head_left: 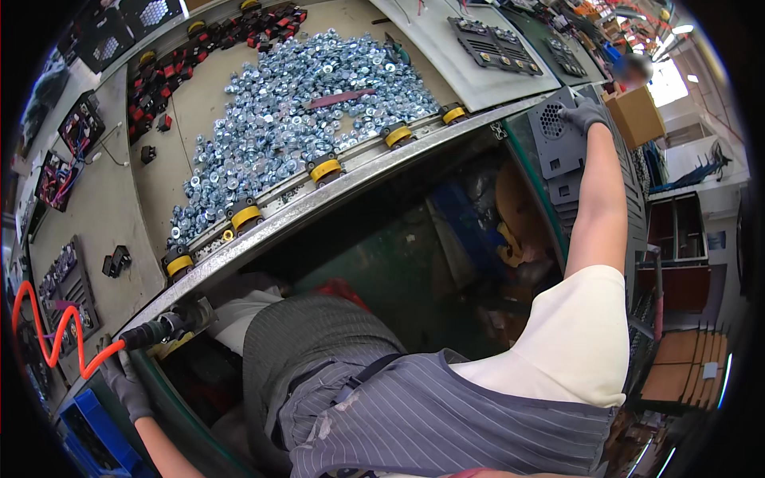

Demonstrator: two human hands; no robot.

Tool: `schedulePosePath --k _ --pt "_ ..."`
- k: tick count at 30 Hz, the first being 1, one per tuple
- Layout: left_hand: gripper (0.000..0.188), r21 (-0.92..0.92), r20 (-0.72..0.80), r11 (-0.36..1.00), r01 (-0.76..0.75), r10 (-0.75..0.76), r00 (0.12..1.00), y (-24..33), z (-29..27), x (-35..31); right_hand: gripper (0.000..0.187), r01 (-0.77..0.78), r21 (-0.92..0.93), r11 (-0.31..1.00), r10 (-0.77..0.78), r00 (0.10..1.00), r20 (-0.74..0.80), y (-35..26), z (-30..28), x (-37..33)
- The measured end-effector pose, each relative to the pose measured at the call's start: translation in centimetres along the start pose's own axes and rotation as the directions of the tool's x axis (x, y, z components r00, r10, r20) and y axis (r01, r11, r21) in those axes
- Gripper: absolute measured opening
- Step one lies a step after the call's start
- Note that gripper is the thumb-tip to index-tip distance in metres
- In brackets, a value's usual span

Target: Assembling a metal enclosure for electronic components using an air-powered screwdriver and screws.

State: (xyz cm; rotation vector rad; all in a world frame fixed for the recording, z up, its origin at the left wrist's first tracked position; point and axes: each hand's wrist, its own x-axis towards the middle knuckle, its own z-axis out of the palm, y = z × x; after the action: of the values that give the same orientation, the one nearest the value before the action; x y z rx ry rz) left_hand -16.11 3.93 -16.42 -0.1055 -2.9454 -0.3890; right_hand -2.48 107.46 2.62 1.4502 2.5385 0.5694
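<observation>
My right hand (588, 114), in a grey glove, reaches far to the right. Its fingers grip the upper edge of a dark grey metal panel (550, 123) with a honeycomb vent and cut-outs, at the top of similar slotted panels. My left hand (127, 384), also gloved, lies at the near-left table edge with its fingers stretched out. Just beyond it is a black power driver (163, 328) fed by a coiled orange air hose (78, 338); the hand looks close to the hose end but not wrapped round the tool.
A heap of silver screws (311, 103) covers the table, a purple strip on top. Black-and-yellow rollers (324, 169) line the metal rail. Black and red switches (159, 80) lie behind. Blue bins (100, 434) stand at lower left. A cardboard box (635, 115) and another person are at far right.
</observation>
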Motion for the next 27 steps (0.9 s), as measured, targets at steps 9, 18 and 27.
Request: schedulePosePath --k 9,18,27 --pt "0.055 0.015 -0.011 1.000 0.023 -0.022 1.000 0.8 0.0 -0.1 0.044 0.062 0.559 0.827 -0.002 0.994 -0.107 -2.6 -4.0 1.7" --pt "0.050 -0.054 -0.020 0.997 0.061 -0.062 0.998 3.8 -1.5 -0.2 0.035 0.783 0.430 0.449 -0.171 0.548 -0.819 -13.2 -12.3 -19.8" --pt "0.051 -0.851 -0.251 0.481 -0.212 -0.018 0.968 19.4 -11.5 -3.3 0.034 0.905 0.012 -0.424 -0.265 -0.111 -0.958 -22.1 -16.5 -42.7"
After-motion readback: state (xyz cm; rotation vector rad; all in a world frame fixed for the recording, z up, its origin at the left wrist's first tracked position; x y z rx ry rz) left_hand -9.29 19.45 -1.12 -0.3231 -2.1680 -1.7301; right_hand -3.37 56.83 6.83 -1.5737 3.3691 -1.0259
